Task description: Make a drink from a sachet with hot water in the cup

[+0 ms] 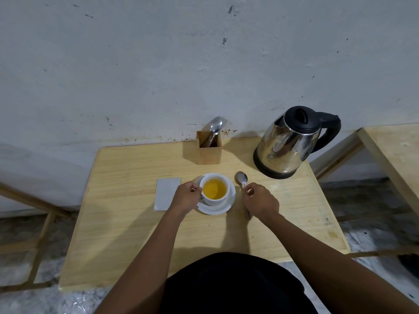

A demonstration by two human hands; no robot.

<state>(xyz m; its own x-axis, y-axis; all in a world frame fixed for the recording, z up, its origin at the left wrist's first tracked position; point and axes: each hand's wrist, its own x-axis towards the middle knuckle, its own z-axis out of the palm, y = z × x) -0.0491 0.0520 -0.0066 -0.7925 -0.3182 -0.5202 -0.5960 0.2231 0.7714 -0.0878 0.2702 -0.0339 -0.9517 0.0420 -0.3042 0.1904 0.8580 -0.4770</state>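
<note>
— What lies furthest left?

— The sachet (167,194), flat on the table (127,223), just outside the left hand (186,196) and partly tucked under its wrist. Bare wood runs from it to the table's left edge.

— And that hand?

— Fingers curled together at the cup (215,189), closed at its left side where the handle would be; the handle itself is hidden, so I cannot tell how it is gripped. The cup stands on a saucer (223,208) and holds yellow liquid.

— The right hand (260,201)?

— Just right of the saucer, fingertips pinched on the spoon (242,179). The bowl pokes out beyond the fingers, the handle end shows below the palm.

— Beyond the fingers?

— A wooden holder (208,150) with cutlery, and a kettle (288,145) further right, near the far right corner. Open tabletop lies toward the person and to the right edge.

— The room?

— A scuffed pale wall (158,64) behind; another table (394,150) at far right.
</note>
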